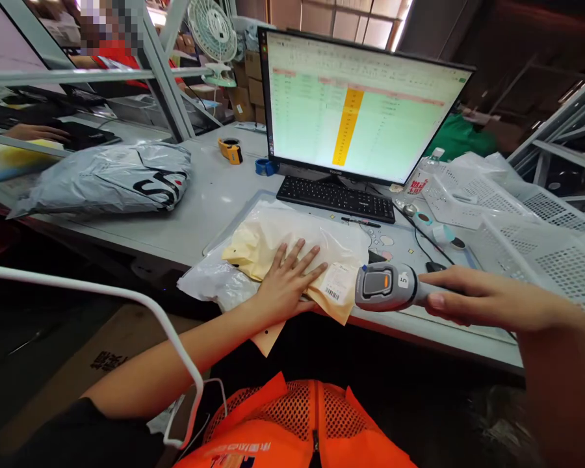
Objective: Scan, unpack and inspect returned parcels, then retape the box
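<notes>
My left hand [290, 283] lies on a pale yellow mailer bag [246, 250] at the table's front edge, its fingers spread. A white label with a barcode [338, 283] shows on the bag, to the right of the fingertips. Clear and white plastic packaging [214, 281] sticks out on the left, under the yellow bag. My right hand [468, 296] is wrapped round the handle of a grey barcode scanner [386, 286]. The scanner's head points left toward the label and is close beside it. Part of the handle is hidden by my fingers.
A monitor [355, 110] stands behind a black keyboard [336, 198]. White perforated baskets [541, 240] and a plastic bottle [426, 172] are at the right. A grey plastic parcel [112, 179] and tape rolls [231, 151] sit left. A white bent tube [127, 292] crosses the lower left.
</notes>
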`<state>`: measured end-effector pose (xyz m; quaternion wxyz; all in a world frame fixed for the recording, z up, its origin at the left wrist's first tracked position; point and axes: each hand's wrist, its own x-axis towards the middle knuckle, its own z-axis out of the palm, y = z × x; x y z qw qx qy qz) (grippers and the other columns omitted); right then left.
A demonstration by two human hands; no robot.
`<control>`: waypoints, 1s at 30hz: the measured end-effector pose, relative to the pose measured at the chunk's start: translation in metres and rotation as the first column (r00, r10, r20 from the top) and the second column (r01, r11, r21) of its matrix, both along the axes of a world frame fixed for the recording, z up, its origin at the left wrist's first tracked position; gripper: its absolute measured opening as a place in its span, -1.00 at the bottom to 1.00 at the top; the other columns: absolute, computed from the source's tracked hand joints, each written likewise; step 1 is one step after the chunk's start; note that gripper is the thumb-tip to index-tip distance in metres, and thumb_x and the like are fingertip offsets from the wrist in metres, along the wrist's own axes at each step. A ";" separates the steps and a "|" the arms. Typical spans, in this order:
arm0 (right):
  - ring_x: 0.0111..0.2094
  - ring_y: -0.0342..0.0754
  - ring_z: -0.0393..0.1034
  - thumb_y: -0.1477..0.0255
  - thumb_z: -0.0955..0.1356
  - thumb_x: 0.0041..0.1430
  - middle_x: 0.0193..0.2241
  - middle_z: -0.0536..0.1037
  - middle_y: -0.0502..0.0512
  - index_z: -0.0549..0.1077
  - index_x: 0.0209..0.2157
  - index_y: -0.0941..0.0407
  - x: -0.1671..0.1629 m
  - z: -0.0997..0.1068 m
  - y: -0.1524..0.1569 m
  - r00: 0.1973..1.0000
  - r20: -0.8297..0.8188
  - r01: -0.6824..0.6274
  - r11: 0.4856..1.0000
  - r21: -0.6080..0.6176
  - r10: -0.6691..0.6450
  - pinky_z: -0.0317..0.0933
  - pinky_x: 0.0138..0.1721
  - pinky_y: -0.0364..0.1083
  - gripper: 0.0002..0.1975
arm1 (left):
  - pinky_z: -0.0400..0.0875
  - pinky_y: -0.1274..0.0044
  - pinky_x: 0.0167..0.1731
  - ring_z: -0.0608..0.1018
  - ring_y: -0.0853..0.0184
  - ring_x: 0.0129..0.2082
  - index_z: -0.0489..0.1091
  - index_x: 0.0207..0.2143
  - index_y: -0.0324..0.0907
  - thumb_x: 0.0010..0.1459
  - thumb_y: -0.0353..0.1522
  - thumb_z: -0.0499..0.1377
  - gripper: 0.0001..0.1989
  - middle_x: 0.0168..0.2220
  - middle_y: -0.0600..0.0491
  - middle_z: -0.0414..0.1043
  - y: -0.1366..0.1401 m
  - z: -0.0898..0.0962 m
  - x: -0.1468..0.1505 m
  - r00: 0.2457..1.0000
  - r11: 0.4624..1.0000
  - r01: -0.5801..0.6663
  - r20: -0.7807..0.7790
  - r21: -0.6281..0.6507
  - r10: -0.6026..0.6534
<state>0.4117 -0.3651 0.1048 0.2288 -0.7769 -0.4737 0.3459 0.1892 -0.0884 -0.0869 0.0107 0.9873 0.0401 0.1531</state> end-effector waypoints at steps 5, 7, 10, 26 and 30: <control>-0.40 0.00 0.45 -0.21 0.28 0.36 -0.35 0.58 0.13 0.59 0.13 0.10 0.023 -0.033 0.012 0.997 0.073 -0.002 1.000 0.002 0.001 0.37 -0.42 -0.07 -0.28 | -0.25 -0.19 0.49 -0.24 -0.26 0.60 0.09 0.57 0.13 0.19 0.10 0.39 0.01 0.62 -0.01 -0.31 0.005 0.001 -0.005 0.999 0.999 -0.033 0.006 -0.002 0.033; -0.15 0.15 0.56 -0.11 0.26 0.42 -0.13 0.66 0.25 0.52 0.24 0.11 0.042 -0.061 0.024 0.935 0.303 0.156 0.982 0.111 -0.183 0.46 -0.17 0.01 -0.32 | -0.17 -0.23 0.46 -0.25 -0.30 0.59 0.02 0.59 0.17 0.18 -0.01 0.42 0.04 0.62 -0.01 -0.38 0.009 0.003 -0.011 0.996 0.996 -0.085 0.005 -0.007 0.085; 0.22 0.31 0.47 0.07 0.24 0.48 0.22 0.56 0.37 0.40 0.37 0.17 0.070 -0.109 0.047 0.715 0.565 0.370 0.908 0.195 -0.412 0.37 0.19 0.13 -0.37 | -0.04 -0.21 0.45 -0.26 -0.28 0.59 -0.02 0.60 0.19 0.18 -0.27 0.36 0.02 0.62 0.00 -0.45 0.020 0.008 -0.021 0.988 0.988 -0.153 -0.013 -0.012 0.153; 0.39 0.33 0.23 0.26 0.14 0.56 0.32 0.38 0.55 0.24 0.42 0.34 0.124 -0.130 0.125 0.512 0.754 0.464 0.871 0.160 -0.412 0.11 0.40 0.16 -0.40 | 0.12 -0.07 0.48 -0.05 -0.15 0.59 0.16 0.55 -0.11 0.24 -0.44 0.07 -0.19 0.60 -0.07 -0.19 0.079 -0.027 -0.049 0.950 0.956 -0.293 0.122 0.026 0.288; 0.33 0.27 0.29 0.26 0.31 0.46 0.32 0.42 0.44 0.29 0.43 0.22 0.132 -0.137 0.182 0.648 0.710 0.343 0.938 0.049 -0.274 0.18 0.37 0.12 -0.38 | 0.10 -0.04 0.50 -0.10 -0.09 0.60 0.10 0.58 -0.05 0.27 -0.42 0.06 -0.18 0.61 -0.01 -0.23 0.079 -0.034 -0.048 0.952 0.963 -0.270 0.142 -0.021 0.270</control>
